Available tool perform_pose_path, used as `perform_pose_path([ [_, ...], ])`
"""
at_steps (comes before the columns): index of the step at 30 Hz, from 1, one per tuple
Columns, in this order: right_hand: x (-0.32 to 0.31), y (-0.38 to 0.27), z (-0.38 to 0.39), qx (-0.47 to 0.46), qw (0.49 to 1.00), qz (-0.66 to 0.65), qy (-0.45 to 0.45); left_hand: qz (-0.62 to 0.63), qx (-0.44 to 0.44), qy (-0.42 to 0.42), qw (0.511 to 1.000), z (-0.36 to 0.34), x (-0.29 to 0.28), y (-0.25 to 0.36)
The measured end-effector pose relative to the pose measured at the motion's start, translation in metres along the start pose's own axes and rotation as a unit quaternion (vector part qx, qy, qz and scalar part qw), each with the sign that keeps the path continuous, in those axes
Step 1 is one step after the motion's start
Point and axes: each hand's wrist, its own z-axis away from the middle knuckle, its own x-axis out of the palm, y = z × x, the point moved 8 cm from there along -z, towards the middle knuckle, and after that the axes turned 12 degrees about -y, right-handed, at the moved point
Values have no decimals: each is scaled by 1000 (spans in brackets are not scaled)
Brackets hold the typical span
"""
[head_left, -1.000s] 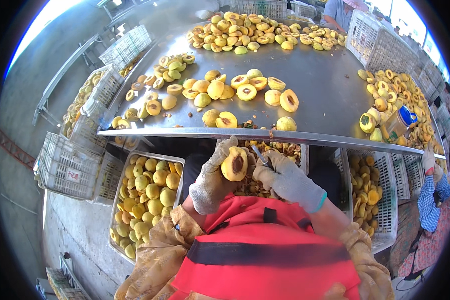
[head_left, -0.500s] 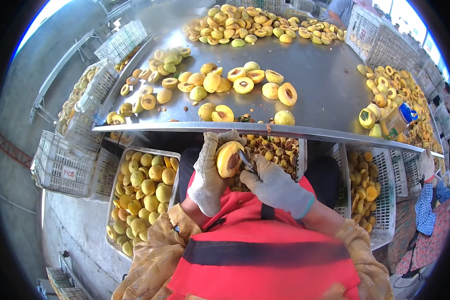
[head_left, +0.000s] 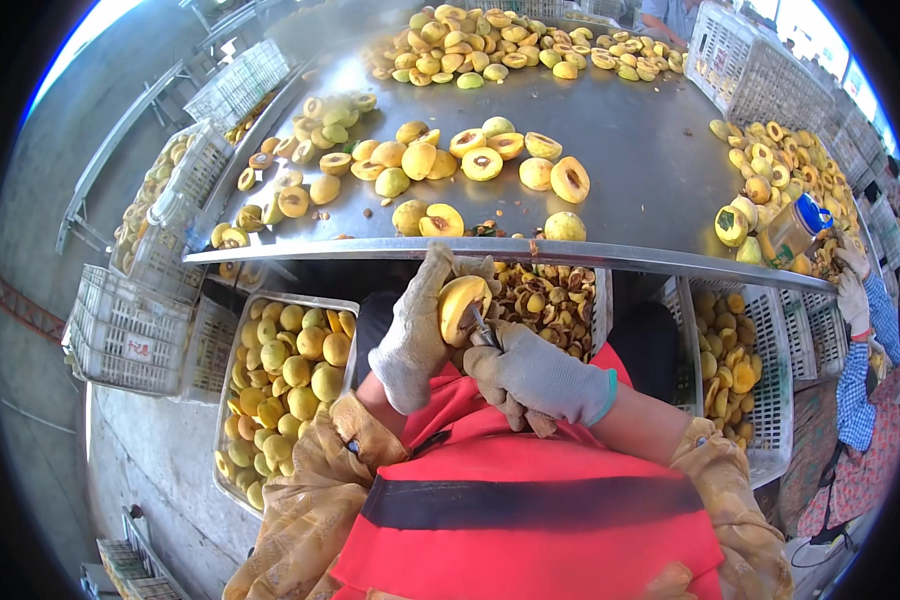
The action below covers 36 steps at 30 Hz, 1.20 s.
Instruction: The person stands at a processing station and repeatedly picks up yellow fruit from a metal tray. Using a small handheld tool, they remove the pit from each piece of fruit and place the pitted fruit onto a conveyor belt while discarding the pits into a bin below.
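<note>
My left hand (head_left: 408, 345), in a pale work glove, grips a yellow peach half (head_left: 455, 308) with its cut face turned right. My gloved right hand (head_left: 545, 375) is closed round a small metal pitting tool (head_left: 484, 330), most of it hidden by the fingers. The tool's tip meets the cut face near the pit hollow. Both hands are just in front of the table's near edge, above a crate of brownish pits and scraps (head_left: 545, 300).
Halved peaches (head_left: 420, 160) lie on the metal table (head_left: 630, 180). Crates of peaches stand at my left (head_left: 285, 380) and right (head_left: 725, 360). A blue-lidded plastic jar (head_left: 792, 232) sits among halves at the right, near a co-worker's gloved hands (head_left: 852, 285). White crates (head_left: 125, 325) line the left.
The peach half has turned in my left hand, its cut face now more to the right. My right hand has shifted slightly left and rotated. The co-worker's hands have moved up beside the jar.
</note>
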Motion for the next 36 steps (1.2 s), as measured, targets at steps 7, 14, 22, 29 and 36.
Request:
perform_pose_path([
  [7,-18,-9,0,-62,994,-4,87,-90,167,14,982,3,36,30],
  [14,12,4,1,18,927,-334,-170,-13,-42,-176,983,-13,28,27],
  [22,21,0,6,-18,875,-399,-274,-36,-15,-190,981,-9,39,40],
  [29,10,-17,26,-139,882,-355,-276,203,29,-15,979,-19,46,23],
  [36,-33,17,8,-160,882,-405,-183,290,40,61,954,-20,17,12],
])
